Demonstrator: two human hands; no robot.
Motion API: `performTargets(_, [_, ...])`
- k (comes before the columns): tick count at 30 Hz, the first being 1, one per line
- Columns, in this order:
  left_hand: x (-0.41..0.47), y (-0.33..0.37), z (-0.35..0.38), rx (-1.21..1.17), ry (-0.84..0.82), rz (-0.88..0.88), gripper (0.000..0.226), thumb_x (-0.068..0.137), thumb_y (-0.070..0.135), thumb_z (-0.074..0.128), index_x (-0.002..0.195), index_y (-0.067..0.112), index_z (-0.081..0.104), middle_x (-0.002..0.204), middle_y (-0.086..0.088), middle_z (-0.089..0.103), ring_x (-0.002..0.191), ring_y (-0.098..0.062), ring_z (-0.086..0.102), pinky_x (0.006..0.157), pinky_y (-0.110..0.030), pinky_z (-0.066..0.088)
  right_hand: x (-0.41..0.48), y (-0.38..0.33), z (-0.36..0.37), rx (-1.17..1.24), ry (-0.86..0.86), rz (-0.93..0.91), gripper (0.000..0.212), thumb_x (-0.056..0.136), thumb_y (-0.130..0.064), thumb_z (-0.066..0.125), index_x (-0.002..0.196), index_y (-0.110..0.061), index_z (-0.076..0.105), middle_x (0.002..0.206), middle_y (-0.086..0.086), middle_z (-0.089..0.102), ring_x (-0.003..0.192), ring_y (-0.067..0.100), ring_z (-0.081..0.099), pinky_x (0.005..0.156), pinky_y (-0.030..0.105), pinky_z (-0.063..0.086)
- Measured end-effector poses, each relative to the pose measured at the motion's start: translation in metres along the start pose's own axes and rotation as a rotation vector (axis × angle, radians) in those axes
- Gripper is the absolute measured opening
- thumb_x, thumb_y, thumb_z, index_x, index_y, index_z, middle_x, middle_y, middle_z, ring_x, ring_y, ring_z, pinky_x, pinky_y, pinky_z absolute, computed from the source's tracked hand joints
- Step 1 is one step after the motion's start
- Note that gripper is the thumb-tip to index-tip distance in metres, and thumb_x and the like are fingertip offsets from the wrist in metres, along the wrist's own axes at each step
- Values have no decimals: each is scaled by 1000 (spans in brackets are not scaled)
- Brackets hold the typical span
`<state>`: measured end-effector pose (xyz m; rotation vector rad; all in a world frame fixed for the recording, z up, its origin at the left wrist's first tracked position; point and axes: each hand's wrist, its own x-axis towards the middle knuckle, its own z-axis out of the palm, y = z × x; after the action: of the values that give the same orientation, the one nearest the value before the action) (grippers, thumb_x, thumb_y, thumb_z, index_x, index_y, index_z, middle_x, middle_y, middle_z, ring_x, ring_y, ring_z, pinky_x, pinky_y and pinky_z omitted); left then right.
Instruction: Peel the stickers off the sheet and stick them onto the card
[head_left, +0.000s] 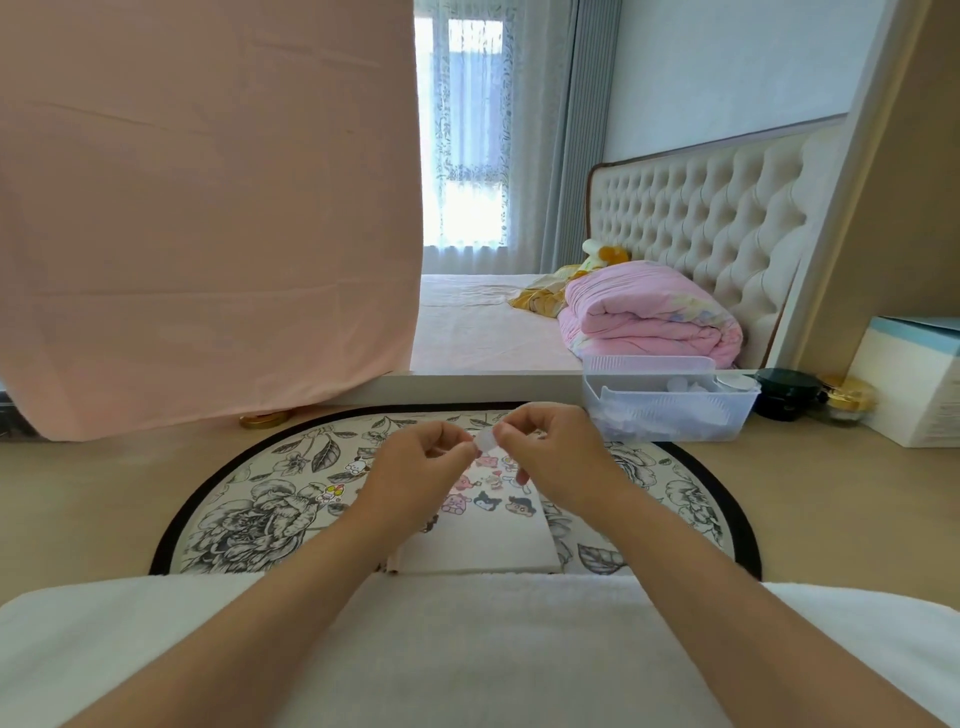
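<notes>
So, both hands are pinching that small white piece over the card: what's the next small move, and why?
Probably draw the hands apart to finish the peel. The left hand and right hand each pinch an edge of the small white piece, held above the card; whether it has separated is too small to tell. Stickers already sit on the card's far part.

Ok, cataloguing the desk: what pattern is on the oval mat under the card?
The mat shows black-and-white flowers and leaves, black border; head view.
</notes>
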<state>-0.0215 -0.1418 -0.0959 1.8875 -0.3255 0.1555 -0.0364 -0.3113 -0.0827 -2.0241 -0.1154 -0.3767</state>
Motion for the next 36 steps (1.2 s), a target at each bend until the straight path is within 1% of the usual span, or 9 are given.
performTargets(3, [18, 5, 11, 40, -22, -17, 10, 87, 17, 65, 78, 17, 69, 89, -16, 72, 70, -19, 58, 56, -28, 45, 14, 7, -21, -50, 53, 15, 13, 96, -23, 64, 86, -18, 71, 73, -6, 66, 58, 10, 62, 50, 16, 47])
performTargets(7, [41, 8, 28, 56, -45, -25, 11, 88, 12, 59, 80, 11, 67, 87, -19, 70, 67, -21, 53, 50, -24, 45, 37, 32, -54, -176, 231, 39, 15, 95, -30, 63, 83, -23, 71, 75, -6, 70, 67, 17, 67, 65, 34, 57])
performTargets(10, [53, 6, 42, 74, -75, -34, 13, 88, 14, 58, 80, 12, 67, 77, -3, 73, 65, -22, 54, 59, -36, 47, 50, 48, -78, -373, 422, 39, 15, 93, -31, 66, 85, -22, 75, 75, -9, 70, 76, 18, 67, 64, 30, 51])
performTargets(14, [60, 2, 58, 126, -107, -23, 13, 87, 16, 57, 78, 15, 66, 78, -4, 72, 64, -20, 56, 60, -38, 52, 67, 64, -96, -573, 549, 51, 15, 93, -30, 65, 94, -22, 78, 87, -2, 77, 83, 24, 68, 64, 30, 50])
performTargets(17, [62, -2, 65, 174, -117, -17, 15, 86, 17, 56, 76, 19, 66, 78, -3, 72, 62, -16, 57, 58, -32, 50, 74, 73, -103, -654, 504, 65, 18, 94, -28, 64, 104, -22, 77, 96, 0, 77, 89, 24, 69, 66, 28, 47])
performTargets(22, [62, -5, 66, 188, -110, -15, 18, 85, 18, 56, 71, 24, 66, 78, -2, 72, 62, -14, 58, 57, -32, 49, 74, 71, -102, -622, 420, 28, 22, 96, -27, 65, 115, -22, 74, 104, -4, 76, 93, 17, 66, 72, 26, 45])
performTargets(26, [56, 1, 60, 158, -100, -29, 15, 89, 17, 57, 78, 19, 67, 76, 3, 73, 65, -19, 60, 62, -38, 53, 63, 51, -85, -529, 278, -124, 17, 93, -26, 69, 109, -27, 74, 102, -13, 72, 85, 4, 61, 74, 22, 47])
performTargets(31, [38, 10, 40, 90, -63, -84, 15, 90, 16, 56, 80, 14, 68, 76, 2, 73, 64, -14, 59, 54, -24, 43, 33, 13, -52, -512, 13, -263, 19, 81, -27, 78, 95, -37, 71, 95, -23, 65, 76, -13, 56, 70, 6, 38])
performTargets(36, [18, 16, 12, 35, -84, -153, 18, 90, 14, 53, 78, 10, 66, 72, 0, 69, 58, -13, 56, 47, -17, 40, 9, -7, -20, -646, 9, -408, 18, 79, -36, 82, 94, -35, 72, 97, -18, 68, 81, 0, 60, 68, 16, 42])
